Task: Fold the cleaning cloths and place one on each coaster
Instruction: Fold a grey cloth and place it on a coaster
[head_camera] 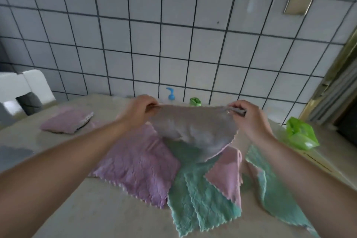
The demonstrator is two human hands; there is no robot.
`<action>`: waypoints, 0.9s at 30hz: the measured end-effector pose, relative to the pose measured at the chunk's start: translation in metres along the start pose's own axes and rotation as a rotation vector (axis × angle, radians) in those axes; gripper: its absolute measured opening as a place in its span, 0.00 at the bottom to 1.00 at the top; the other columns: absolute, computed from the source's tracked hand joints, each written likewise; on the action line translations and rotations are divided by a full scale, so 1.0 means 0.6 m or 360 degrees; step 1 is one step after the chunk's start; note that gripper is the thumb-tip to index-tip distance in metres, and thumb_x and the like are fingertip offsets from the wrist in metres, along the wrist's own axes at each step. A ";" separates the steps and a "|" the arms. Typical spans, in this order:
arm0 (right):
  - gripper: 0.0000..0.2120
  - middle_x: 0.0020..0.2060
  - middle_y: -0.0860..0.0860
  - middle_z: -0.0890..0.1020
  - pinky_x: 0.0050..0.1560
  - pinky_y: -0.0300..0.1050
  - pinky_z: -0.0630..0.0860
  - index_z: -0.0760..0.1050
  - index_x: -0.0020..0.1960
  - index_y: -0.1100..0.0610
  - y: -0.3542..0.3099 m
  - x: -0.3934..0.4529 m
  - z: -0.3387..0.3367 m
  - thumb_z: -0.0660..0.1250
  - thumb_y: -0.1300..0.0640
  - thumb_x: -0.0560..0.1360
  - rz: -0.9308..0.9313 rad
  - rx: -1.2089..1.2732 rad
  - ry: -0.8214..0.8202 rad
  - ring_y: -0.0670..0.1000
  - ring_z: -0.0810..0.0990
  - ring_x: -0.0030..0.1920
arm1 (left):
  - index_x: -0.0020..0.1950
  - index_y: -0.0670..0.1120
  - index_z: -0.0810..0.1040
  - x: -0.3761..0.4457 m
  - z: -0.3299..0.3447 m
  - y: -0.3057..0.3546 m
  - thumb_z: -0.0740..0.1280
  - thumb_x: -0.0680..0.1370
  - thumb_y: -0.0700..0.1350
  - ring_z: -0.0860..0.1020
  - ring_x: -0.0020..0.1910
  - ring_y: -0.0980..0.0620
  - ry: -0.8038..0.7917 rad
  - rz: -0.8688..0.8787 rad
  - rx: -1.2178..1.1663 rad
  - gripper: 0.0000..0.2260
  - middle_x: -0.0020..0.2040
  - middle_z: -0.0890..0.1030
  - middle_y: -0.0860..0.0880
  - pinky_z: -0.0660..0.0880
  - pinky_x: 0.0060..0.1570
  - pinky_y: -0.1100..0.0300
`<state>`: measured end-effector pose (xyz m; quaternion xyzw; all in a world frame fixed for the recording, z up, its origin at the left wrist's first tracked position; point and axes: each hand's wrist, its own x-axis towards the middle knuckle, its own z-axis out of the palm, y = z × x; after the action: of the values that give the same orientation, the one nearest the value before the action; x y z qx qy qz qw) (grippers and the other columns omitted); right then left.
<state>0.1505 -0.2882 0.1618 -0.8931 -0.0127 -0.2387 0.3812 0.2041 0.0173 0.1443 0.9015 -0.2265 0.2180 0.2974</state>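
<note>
- We work at a counter (81, 212) set against a tiled wall (173, 35); the flat top gives a surface for creasing cloths.
- A loose pile sits at the centre of the counter, kept near so we can take the next cloth without reaching far: a purple cloth (139, 170) at 9 o'clock of the pile, green cloths (201, 205) at 6 o'clock and 3 o'clock, a pink cloth (228, 176) between the greens.
- We hold the grey cloth (195, 129) raised over the pile. Its top edge is stretched level between both hands and the rest hangs free, likely so the corners line up for the first fold.
- A folded purple cloth (65, 121) lies at 10 o'clock, well apart from the pile. A pale edge shows under it; we judge this to be a coaster but cannot confirm it.
- A grey patch (15, 154) at 9 o'clock, by the frame edge, is too cut off to identify.
- Our left hand (143, 108) pinches the top-left corner of the grey cloth, fingers curled round it.
- Our right hand (249, 116) pinches the top-right corner likewise.
- A green packet (301, 135) lies at 3 o'clock; a blue pump (171, 93) stands at 12 o'clock by the wall.
</note>
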 end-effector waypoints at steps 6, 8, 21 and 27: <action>0.10 0.31 0.44 0.76 0.39 0.45 0.70 0.73 0.35 0.48 -0.050 -0.032 -0.043 0.69 0.57 0.72 -0.0133 0.0265 0.0363 0.46 0.73 0.32 | 0.44 0.44 0.79 -0.016 -0.070 0.044 0.69 0.74 0.41 0.74 0.36 0.59 0.0415 -0.0206 -0.0634 0.01 0.37 0.77 0.49 0.67 0.37 0.72; 0.07 0.33 0.45 0.76 0.41 0.46 0.71 0.73 0.38 0.49 -0.067 -0.075 -0.060 0.68 0.54 0.73 -0.0204 0.0318 0.0415 0.46 0.73 0.34 | 0.43 0.50 0.78 -0.060 -0.098 0.060 0.68 0.75 0.38 0.76 0.43 0.56 0.0410 -0.0171 -0.0827 0.07 0.41 0.79 0.53 0.72 0.46 0.64; 0.10 0.35 0.47 0.73 0.36 0.45 0.67 0.68 0.40 0.47 -0.068 -0.531 -0.051 0.56 0.50 0.80 -0.0039 0.0130 -0.0040 0.47 0.71 0.36 | 0.43 0.58 0.75 -0.536 -0.130 0.145 0.61 0.79 0.45 0.70 0.37 0.54 0.0130 -0.0511 -0.1039 0.09 0.42 0.75 0.52 0.65 0.33 0.59; 0.12 0.39 0.54 0.75 0.41 0.48 0.68 0.71 0.43 0.53 -0.019 -0.638 -0.051 0.56 0.48 0.79 0.0343 0.0202 -0.0299 0.54 0.75 0.40 | 0.44 0.48 0.73 -0.664 -0.099 0.172 0.60 0.79 0.40 0.72 0.37 0.56 -0.0120 -0.0794 -0.1132 0.06 0.41 0.76 0.50 0.67 0.31 0.64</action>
<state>-0.2039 -0.2404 0.0206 -0.8818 0.0325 -0.1106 0.4573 -0.1862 0.0916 0.0224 0.7774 -0.0735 0.0148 0.6245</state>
